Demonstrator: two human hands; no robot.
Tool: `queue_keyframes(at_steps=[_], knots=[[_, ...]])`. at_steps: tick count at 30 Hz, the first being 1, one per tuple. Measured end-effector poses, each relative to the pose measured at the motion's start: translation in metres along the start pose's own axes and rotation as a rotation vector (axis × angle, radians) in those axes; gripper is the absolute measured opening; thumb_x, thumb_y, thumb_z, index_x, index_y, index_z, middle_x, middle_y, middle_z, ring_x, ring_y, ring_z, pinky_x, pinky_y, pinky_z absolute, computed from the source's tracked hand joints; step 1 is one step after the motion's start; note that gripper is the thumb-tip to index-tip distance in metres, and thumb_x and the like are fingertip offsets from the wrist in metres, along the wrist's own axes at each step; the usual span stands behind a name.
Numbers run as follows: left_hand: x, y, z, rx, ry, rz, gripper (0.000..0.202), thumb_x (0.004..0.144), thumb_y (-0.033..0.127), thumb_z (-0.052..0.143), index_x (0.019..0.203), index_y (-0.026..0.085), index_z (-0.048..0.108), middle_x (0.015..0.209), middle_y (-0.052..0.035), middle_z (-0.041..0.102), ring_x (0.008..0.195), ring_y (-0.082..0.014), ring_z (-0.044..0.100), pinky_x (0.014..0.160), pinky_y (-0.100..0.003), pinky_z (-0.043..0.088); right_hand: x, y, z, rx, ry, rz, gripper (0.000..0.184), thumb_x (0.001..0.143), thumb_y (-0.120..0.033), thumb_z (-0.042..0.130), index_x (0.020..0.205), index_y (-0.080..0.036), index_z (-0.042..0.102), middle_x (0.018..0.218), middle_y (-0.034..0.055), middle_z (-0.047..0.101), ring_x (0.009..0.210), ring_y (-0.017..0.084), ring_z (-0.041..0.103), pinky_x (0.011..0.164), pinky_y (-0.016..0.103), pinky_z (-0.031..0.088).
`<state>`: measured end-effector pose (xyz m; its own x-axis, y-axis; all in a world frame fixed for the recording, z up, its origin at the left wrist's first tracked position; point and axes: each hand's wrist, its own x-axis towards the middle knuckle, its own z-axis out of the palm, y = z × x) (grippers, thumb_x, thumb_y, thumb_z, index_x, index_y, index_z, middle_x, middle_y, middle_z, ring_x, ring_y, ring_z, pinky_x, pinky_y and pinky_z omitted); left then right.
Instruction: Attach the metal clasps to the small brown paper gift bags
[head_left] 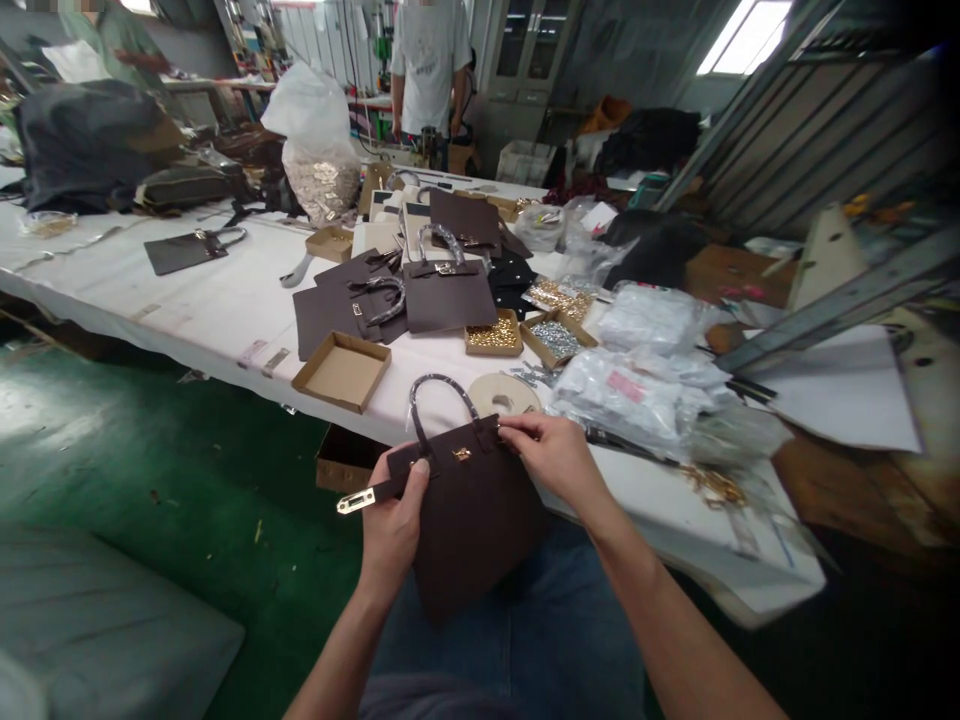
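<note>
Risks as we see them: the dark brown bag [472,520] is off the table [225,300], propped on the lap [540,620] above the green floor [150,450], carried only by the two hands. If the left grip slackens, we think it could slide off the knee. The strap [371,494] with its gold end plate sticks out free to the left and could swing, scuff the leather or snag. The small gold lock [461,454] sits close to the right fingertips, so a slip there could scratch it. The tape roll [504,395] and plastic packets [630,395] crowd the table edge just behind the bag, and an elbow could knock them off.

Hands: the left hand [391,520] is closed around the bag's left edge, thumb on the front face at the strap root. The right hand [551,455] is curled, fingertips pinching the top edge near the base of the handle [439,395]. We can't tell whether anything small sits between those fingertips.
</note>
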<state>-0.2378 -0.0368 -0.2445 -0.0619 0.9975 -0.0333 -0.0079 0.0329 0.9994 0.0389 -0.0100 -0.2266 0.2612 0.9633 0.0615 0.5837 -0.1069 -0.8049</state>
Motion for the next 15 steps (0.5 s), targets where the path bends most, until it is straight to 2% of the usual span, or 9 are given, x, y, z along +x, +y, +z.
queue_keyframes(at_steps=[7, 11, 15], knots=[[0.003, 0.007, 0.003, -0.033, 0.036, 0.003, 0.033, 0.102, 0.051, 0.083, 0.123, 0.025, 0.083, 0.118, -0.0079, 0.082, 0.113, -0.0297, 0.074, 0.105, -0.039, 0.055, -0.009, 0.002, 0.003, 0.058, 0.058, -0.065, 0.021, 0.100, -0.043, 0.080, 0.110, -0.029, 0.093, 0.113, 0.0056, 0.089, 0.103, 0.030, 0.084, 0.099, 0.045, 0.066], [0.007, 0.008, 0.002, -0.064, 0.048, -0.014, 0.033, 0.098, 0.049, 0.088, 0.119, 0.024, 0.085, 0.115, -0.0075, 0.082, 0.109, -0.0286, 0.074, 0.102, -0.037, 0.055, -0.011, 0.004, 0.004, 0.116, 0.043, -0.080, 0.022, 0.101, -0.043, 0.079, 0.108, -0.028, 0.093, 0.106, 0.0063, 0.089, 0.093, 0.028, 0.082, 0.088, 0.041, 0.066], [0.011, 0.003, 0.001, -0.021, 0.033, -0.020, 0.033, 0.101, 0.050, 0.084, 0.121, 0.024, 0.085, 0.115, -0.0073, 0.082, 0.110, -0.0280, 0.074, 0.103, -0.037, 0.056, -0.010, 0.008, 0.004, 0.167, 0.030, -0.051, 0.023, 0.101, -0.044, 0.080, 0.108, -0.027, 0.093, 0.101, 0.0060, 0.088, 0.086, 0.027, 0.081, 0.083, 0.041, 0.065]])
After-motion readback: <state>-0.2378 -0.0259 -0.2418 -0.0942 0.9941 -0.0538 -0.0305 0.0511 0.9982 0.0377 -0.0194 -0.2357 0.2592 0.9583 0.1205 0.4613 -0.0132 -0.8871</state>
